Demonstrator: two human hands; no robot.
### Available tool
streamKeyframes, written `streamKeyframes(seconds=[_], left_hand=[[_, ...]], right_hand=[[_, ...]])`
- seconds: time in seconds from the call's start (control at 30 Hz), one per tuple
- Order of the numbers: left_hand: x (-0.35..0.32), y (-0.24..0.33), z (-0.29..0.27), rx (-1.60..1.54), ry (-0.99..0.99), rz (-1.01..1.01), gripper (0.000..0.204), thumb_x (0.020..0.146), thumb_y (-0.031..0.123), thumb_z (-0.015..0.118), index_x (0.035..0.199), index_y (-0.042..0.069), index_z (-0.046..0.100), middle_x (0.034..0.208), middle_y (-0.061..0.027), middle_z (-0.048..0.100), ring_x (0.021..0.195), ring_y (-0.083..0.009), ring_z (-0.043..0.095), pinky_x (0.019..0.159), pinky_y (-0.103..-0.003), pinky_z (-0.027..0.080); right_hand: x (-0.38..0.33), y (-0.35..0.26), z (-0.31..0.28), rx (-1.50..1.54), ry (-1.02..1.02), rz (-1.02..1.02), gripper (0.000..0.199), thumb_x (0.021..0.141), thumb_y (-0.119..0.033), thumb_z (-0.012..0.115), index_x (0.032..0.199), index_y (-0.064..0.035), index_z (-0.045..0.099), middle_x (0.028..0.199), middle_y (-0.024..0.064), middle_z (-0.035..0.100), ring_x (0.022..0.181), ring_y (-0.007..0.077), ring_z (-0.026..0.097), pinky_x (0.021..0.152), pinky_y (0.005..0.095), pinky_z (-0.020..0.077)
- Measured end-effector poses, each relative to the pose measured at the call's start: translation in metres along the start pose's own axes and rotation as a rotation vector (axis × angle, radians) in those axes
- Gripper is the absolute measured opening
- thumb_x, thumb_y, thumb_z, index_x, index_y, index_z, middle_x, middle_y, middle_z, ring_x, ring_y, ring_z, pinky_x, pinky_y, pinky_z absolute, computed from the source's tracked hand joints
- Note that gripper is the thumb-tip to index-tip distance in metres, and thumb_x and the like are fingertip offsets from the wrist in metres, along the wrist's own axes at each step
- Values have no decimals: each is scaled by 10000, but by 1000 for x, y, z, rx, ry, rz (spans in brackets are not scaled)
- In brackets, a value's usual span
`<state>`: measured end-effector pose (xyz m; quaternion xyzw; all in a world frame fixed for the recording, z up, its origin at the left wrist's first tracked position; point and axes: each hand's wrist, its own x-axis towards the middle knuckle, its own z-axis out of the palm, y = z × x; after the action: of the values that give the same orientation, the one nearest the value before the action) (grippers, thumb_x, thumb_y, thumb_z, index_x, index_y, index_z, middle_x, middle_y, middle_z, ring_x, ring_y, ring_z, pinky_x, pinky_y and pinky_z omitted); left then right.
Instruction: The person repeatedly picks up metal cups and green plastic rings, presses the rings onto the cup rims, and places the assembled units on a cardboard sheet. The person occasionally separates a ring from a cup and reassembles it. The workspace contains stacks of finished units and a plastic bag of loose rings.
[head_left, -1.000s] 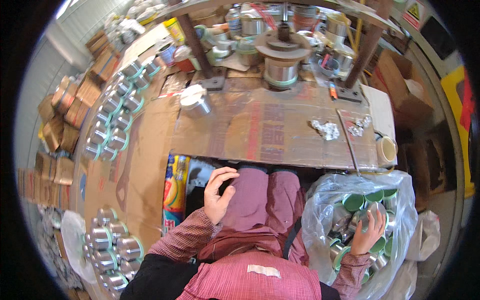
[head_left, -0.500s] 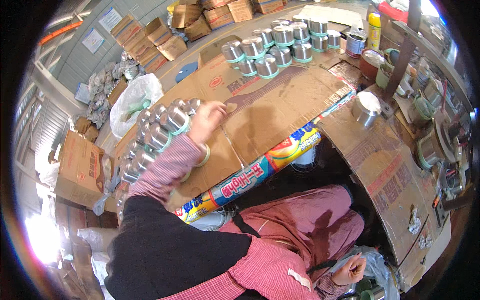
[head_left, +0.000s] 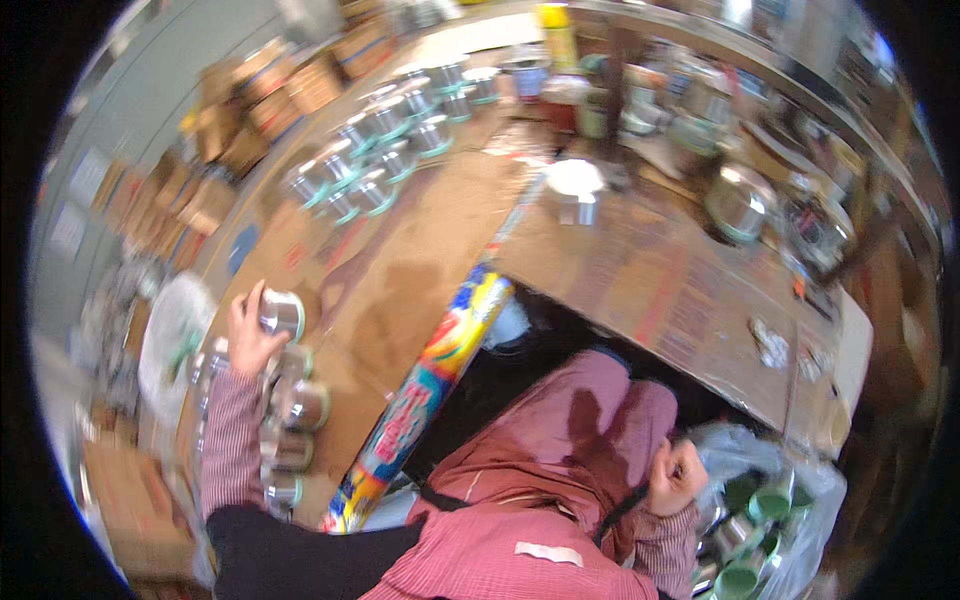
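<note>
At the left of the cardboard-covered table, my left hand (head_left: 250,328) has its fingers around a shiny steel cup (head_left: 282,314) with a pale green band. That cup is at the far end of a cluster of similar steel cups (head_left: 302,405), partly hidden by my hand and sleeve. My right hand (head_left: 676,478) is loosely curled beside my lap, with nothing visible in it. Right next to it, a clear plastic bag (head_left: 822,515) holds several more cups with green parts, lying at various angles.
Another group of steel cups (head_left: 385,150) stands at the far side of the table. A single bright steel cup (head_left: 577,205) is on the right-hand cardboard (head_left: 640,270). Beyond are a yellow spray can (head_left: 558,38), pots and a metal post (head_left: 612,100). Cardboard boxes (head_left: 265,95) are piled behind.
The view has swung right, so the table appears farther left, and the picture is blurred. My left hand, earlier at the cluster's edge, is now around a cup. My right hand stays curled.
</note>
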<state>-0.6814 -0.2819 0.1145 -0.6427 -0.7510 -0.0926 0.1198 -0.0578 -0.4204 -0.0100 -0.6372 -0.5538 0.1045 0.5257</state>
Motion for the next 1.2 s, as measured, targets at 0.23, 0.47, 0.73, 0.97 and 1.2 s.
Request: streamKeyframes(seconds=[0.23,0.47,0.73,0.97,1.2], left_hand=[[38,240,24,-515,-156,553,1129,502,139,983,1509,172,474,1374,-184,479,1262,-383,519,1076,-465,462],[57,409,33,-528,-151,978,1055,585,200,929,1530,152,464,1376,-219,508,1254,-410,522,1084,-466,427],[44,433,103,-1187,-351,704,1161,550,30,939,1564,119,378,1451,-163,471,1368,-351,465,1154,-437,406],[45,457,103,-1706,-463,420,1198,594,-154,796,1616,85,219,1480,-136,456,1338,-263,507,1106,-370,474],[90,530,91,-1599,-242,368,1148,664,-104,810,1620,119,215,1471,-158,453,1306,-264,500,1129,-373,423]], right_hand=[[24,-13,8,30,10,-76,406,774,84,773,627,-60,423,571,86,417,470,246,446,462,347,323],[84,-12,12,19,37,-83,363,815,25,754,664,-43,431,632,113,431,526,288,475,506,358,366],[195,66,15,341,159,189,554,871,-149,774,1339,-13,511,1301,134,580,1237,249,560,994,353,473],[318,139,69,-9,310,255,1198,684,-345,929,1563,76,233,1543,294,381,1423,415,405,1198,449,333],[341,124,90,194,439,226,1115,602,-181,962,1524,-8,358,1443,224,502,1341,363,508,1152,425,403]])
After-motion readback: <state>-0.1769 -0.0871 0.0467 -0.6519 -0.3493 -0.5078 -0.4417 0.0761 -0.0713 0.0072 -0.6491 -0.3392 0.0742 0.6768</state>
